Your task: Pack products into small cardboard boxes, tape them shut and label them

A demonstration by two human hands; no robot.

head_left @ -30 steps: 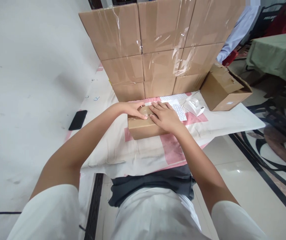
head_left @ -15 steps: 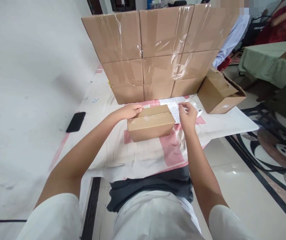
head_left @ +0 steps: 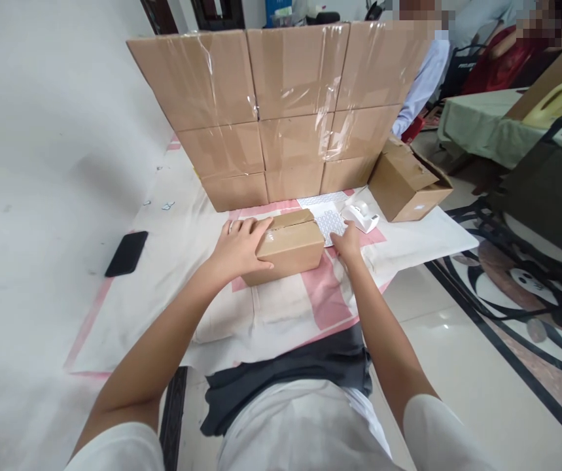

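Apparently steadying step: left hand (head_left: 239, 248) fingers clasped round left end of small box (head_left: 293, 241), mid-tabletop (head_left: 231, 327). Right hand (head_left: 348, 243) at patterned sheet (head_left: 328, 221), box's right; finger closure unclear. Next move likely calls for steady box.

Pale short-sleeved shirt (head_left: 290, 425), dark grey bottoms (head_left: 285, 379).
Plain loose sleeves (head_left: 121, 451) end near elbows; whiter strip (head_left: 375, 418) at shirt's right side; left hand (head_left: 239, 248) has small pale ring-like band (head_left: 230, 227).
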